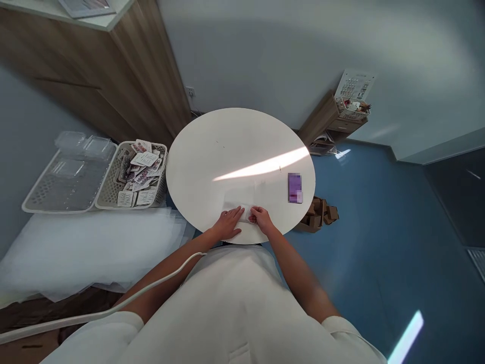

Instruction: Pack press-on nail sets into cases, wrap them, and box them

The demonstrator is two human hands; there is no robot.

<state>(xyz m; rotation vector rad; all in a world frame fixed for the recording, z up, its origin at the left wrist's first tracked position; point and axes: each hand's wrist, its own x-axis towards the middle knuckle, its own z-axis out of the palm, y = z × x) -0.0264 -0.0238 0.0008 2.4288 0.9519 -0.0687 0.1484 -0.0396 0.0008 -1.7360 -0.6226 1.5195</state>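
On the white round table [227,136], close to its near edge, lies a thin translucent sheet [239,195], hard to see against the tabletop; it may be plastic. My left hand [227,224] rests flat on its near part with the fingers stretched out and the thumb apart. Just to the right, my right hand [261,218] has its fingers pinched together at the sheet's near right part, which looks whiter and possibly folded. A purple packet or phone [294,188], partly blurred out, lies apart from both hands at the table's right side.
Left of the table, a white basket [163,174] holds many printed cards, beside another basket [56,208] with clear plastic boxes. Below them lies a stack of translucent sheets [87,247]. Cardboard pieces [316,217] sit at the lower right. A white cable [151,283] crosses my left arm.
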